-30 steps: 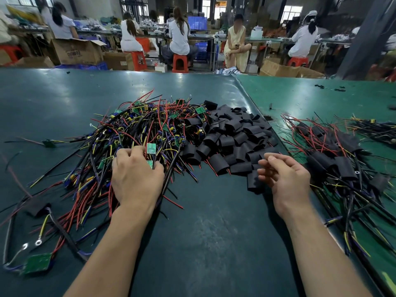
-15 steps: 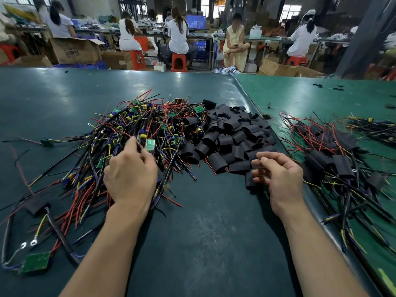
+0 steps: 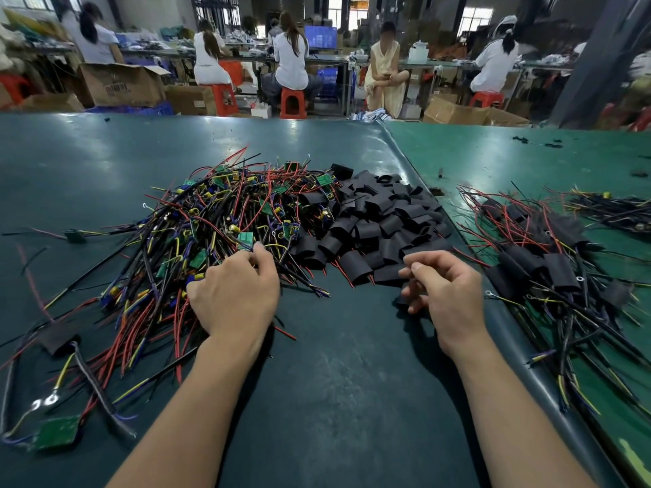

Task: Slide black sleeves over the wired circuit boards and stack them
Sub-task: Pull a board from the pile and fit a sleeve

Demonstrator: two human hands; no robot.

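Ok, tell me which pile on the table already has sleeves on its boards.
The pile on the right, beyond the right hand: black sleeves sit around its wired boards. The left tangle shows bare green boards.

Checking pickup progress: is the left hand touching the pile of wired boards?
Touching. The head view shows the left hand resting on the wired boards, fingers curled into the wires.

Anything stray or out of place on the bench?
Yes. One green board with its wires lies alone at the near left, well away from the main wire pile. A second board sits apart at the far left. A few black bits are scattered on the green mat. No visible damage.
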